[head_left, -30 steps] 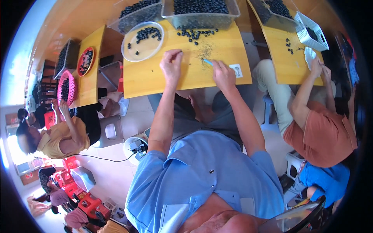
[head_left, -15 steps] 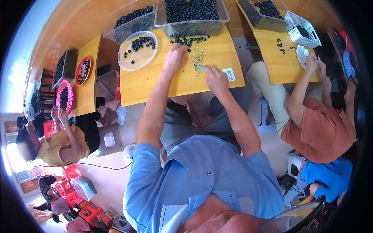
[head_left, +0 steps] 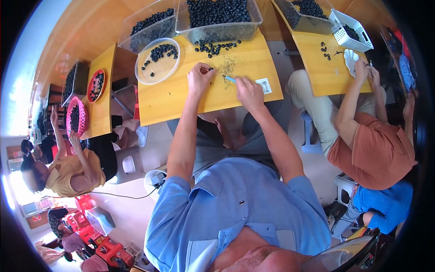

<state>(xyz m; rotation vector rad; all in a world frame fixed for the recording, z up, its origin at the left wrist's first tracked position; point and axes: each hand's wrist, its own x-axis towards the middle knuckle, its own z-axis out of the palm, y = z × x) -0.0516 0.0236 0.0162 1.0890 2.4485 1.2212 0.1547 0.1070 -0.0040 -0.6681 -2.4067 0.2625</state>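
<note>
Small dark round pieces, like berries or beads, lie in a loose heap (head_left: 213, 47) at the far part of the yellow wooden table (head_left: 172, 102). My left hand (head_left: 198, 81) is closed just in front of them, pinching one dark round piece (head_left: 210, 69) between thumb and fingertips. To its right, my right hand (head_left: 250, 94) grips a slim tool with a light blue handle (head_left: 230, 79); its tip points left toward my left hand, and its kind is too small to tell. Dark crumbs (head_left: 229, 63) are scattered between the heap and the tool.
A round clear tray (head_left: 156, 80) with some pieces stands at left. Behind are clear bins (head_left: 219, 31) full of them. A white label card (head_left: 263, 86) lies right of my right hand. Co-workers sit at tables on both sides, one with a white basket (head_left: 353, 43) near.
My left hand has drawn back from the heap toward me and slightly left, with a dark round piece in its fingers. The tool in my right hand has stayed close to its place.
</note>
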